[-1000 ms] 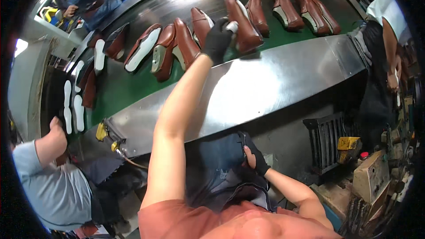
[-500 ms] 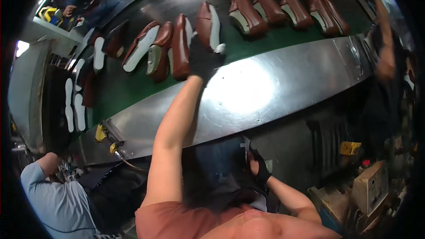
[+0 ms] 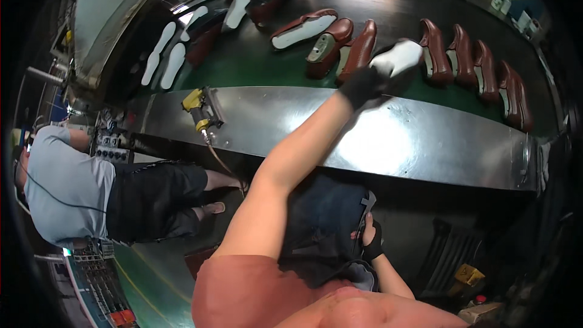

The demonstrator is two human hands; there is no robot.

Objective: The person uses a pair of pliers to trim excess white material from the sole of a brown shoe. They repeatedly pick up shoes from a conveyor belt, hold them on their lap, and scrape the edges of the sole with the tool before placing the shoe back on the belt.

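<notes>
My left hand [image 3: 366,87], in a black glove, reaches across the metal ledge and is closed on the near end of a brown leather shoe [image 3: 398,59]. The shoe's white sole faces up, and its leather is mostly hidden. Just left of it on the green surface lies a brown shoe [image 3: 362,51] on its side. A brown shoe [image 3: 433,52] lies to its right. Low in front of my body, my right hand [image 3: 371,238], in a black fingerless glove, is closed by a thin grey piece [image 3: 368,201]; what it grips I cannot make out.
Several more brown shoes [image 3: 481,71] line the green surface. White soles [image 3: 159,53] lie at its left end. A yellow and black air tool [image 3: 201,111] with a hose rests on the metal ledge [image 3: 273,109]. Another person [image 3: 76,185] in light blue stands at left.
My view has turned to the left, so the row appears farther right. My left hand has tilted the shoe, and more of its white sole shows. My right hand stays low.
</notes>
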